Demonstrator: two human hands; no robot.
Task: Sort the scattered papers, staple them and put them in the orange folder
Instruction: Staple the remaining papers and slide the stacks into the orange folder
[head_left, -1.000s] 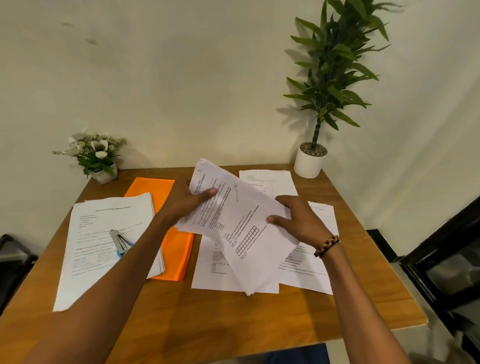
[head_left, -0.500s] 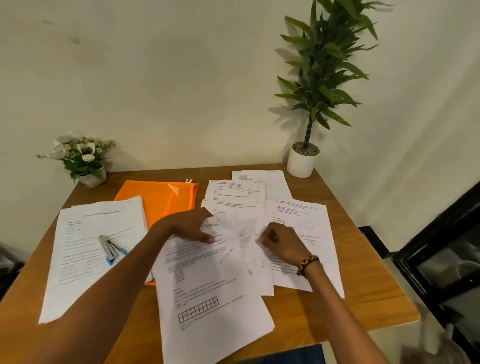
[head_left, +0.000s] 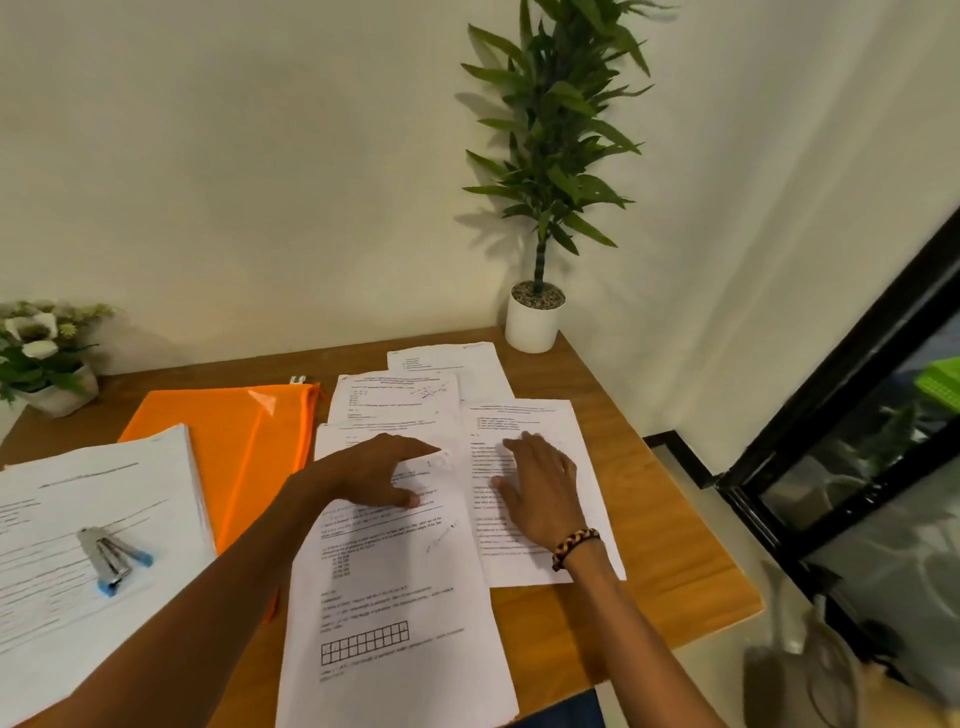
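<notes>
Where it pinched before, right hand (head_left: 540, 488) now flat on loose papers (head_left: 395, 597), fingers spread, nothing held

The folder (head_left: 228, 457) is bright orange. The papers (head_left: 395, 587) are white with black print, and the nearest sheet carries a row of black-outlined empty squares. The stack (head_left: 78, 545) at the left is white too, with grey lines of text. The stapler (head_left: 111, 558) is silver with blue ends. The table (head_left: 649, 561) is warm brown wood. The bracelet (head_left: 574, 545) is braided in black and yellow. The plant (head_left: 550, 140) has dark green leaves in a white pot (head_left: 532, 327). The flowers (head_left: 36, 338) are white among green leaves. The wall (head_left: 234, 156) is cream.
</notes>
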